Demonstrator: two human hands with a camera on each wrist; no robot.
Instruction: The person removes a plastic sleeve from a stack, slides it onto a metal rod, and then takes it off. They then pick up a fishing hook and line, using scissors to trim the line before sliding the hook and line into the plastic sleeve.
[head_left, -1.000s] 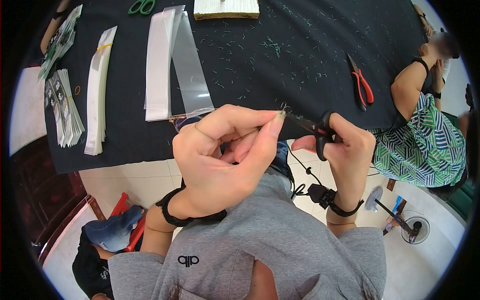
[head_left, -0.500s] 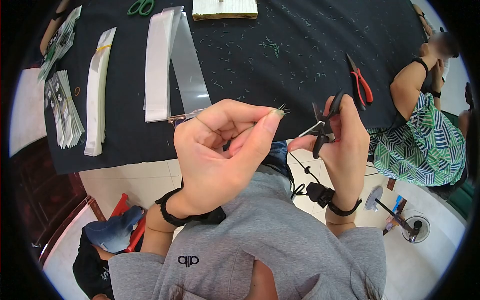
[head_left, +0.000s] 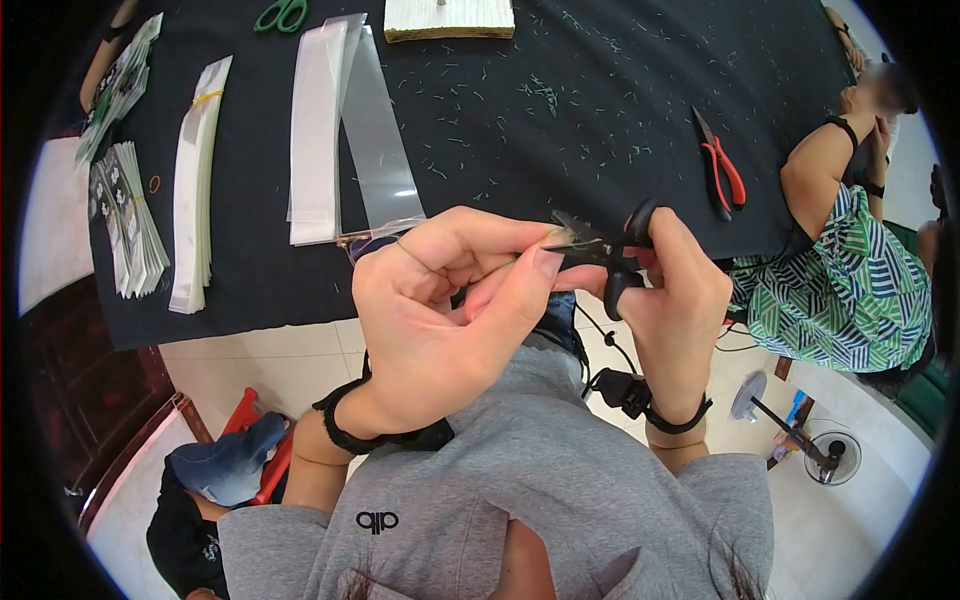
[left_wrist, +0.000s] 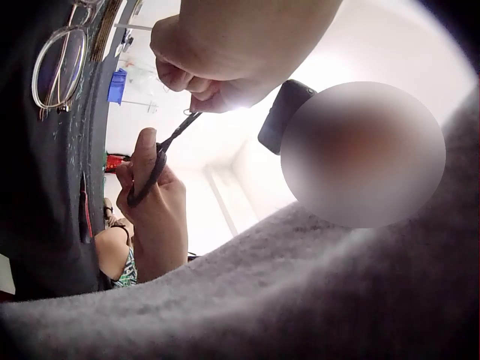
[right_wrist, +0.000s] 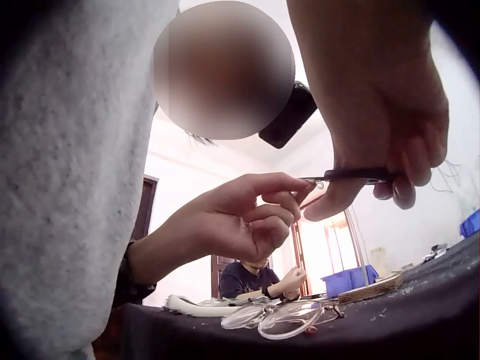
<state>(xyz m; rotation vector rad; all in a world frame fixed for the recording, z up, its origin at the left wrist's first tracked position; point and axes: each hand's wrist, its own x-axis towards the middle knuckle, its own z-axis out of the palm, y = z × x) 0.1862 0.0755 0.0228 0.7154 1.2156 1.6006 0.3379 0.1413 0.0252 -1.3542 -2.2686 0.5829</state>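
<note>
Thumb and forefinger of my left hand (head_left: 440,310) pinch a small bundle of thin greenish wire ends, mostly covered by the fingertips; a tiny loop (right_wrist: 320,185) of it shows in the right wrist view. My right hand (head_left: 680,300) grips black-handled scissors (head_left: 622,284), its thumb and fingers in the handle loops. In the head view the scissor blades are spread right at the left fingertips and overlap the wire ends. Both hands are held up in front of the body, near the table's edge.
Red-handled pliers (head_left: 722,172) lie right on the black cloth (head_left: 600,120) among scattered green clippings. Clear plastic sleeves (head_left: 318,140), a banded white stack (head_left: 196,190), green scissors (head_left: 281,14) and a white block (head_left: 448,18) lie farther off. Eyeglasses (right_wrist: 291,321) rest near the left hand.
Half a second ago the scissors were drawn back to the right with spread blades. The right hand has since moved left, bringing the blades to the left fingertips. The left hand stays almost still.
</note>
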